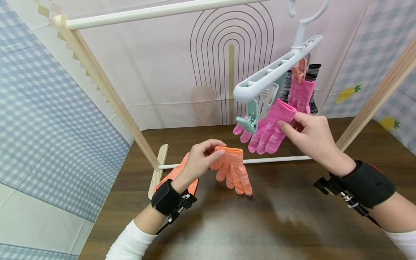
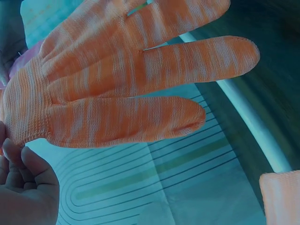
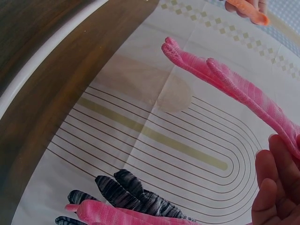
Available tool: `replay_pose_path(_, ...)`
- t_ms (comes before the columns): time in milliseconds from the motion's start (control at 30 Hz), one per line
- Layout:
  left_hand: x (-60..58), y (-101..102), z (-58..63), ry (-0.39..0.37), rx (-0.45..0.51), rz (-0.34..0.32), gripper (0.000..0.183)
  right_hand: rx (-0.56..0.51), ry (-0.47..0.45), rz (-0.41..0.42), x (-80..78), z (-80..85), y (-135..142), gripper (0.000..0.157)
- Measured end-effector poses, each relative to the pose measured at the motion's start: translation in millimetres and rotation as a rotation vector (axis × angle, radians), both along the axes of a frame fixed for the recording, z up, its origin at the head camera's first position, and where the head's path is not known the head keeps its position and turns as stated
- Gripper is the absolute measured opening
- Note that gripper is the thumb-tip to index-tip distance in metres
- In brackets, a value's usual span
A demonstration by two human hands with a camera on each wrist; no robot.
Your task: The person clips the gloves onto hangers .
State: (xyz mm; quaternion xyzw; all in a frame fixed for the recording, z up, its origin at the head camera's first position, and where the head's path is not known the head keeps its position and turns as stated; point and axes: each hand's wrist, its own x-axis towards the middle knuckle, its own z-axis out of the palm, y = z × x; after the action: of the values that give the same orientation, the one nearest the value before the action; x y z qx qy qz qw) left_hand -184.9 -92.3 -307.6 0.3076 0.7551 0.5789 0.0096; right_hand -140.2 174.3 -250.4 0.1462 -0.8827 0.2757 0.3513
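My left hand [image 1: 199,157] pinches an orange knit glove [image 1: 232,162] at its cuff, and the glove's fingers droop over the table. In the left wrist view that glove [image 2: 93,79] spreads across most of the picture. My right hand [image 1: 313,139] pinches the cuff of a pink knit glove [image 1: 268,131] between thumb and fingers, just under the white hanger [image 1: 276,70]. A mint clip [image 1: 251,117] and a white clip [image 1: 268,99] dangle from the hanger's near end, overlapping the pink glove. Seen from the right wrist, the pink glove [image 3: 239,91] is edge-on.
Farther along the hanger, a pink clip [image 1: 299,68] holds another pink glove [image 1: 301,96], with black-grey gloves [image 1: 314,71] behind. Another orange glove [image 1: 175,173] shows behind my left wrist. The rack has wooden posts [image 1: 107,90], a white top bar [image 1: 146,13] and a low bar [image 1: 276,159].
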Motion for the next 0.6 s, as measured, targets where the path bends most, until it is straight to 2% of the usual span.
replay_pose_path(133, 6.7, 2.4, 10.0, -0.009, 0.025, -0.005, 0.017, -0.002, -0.001, -0.002, 0.1, 0.9, -0.1, 0.008)
replay_pose_path(333, -3.2, 4.2, -3.5, 0.009, 0.063, -0.026, 0.018, -0.004, 0.001, -0.002, 0.5, 0.9, 0.3, 0.007)
replay_pose_path(600, -1.6, 6.5, -1.2, 0.036, 0.106, -0.06, 0.018, 0.003, 0.009, -0.003, 0.7, 0.7, 0.9, 0.009)
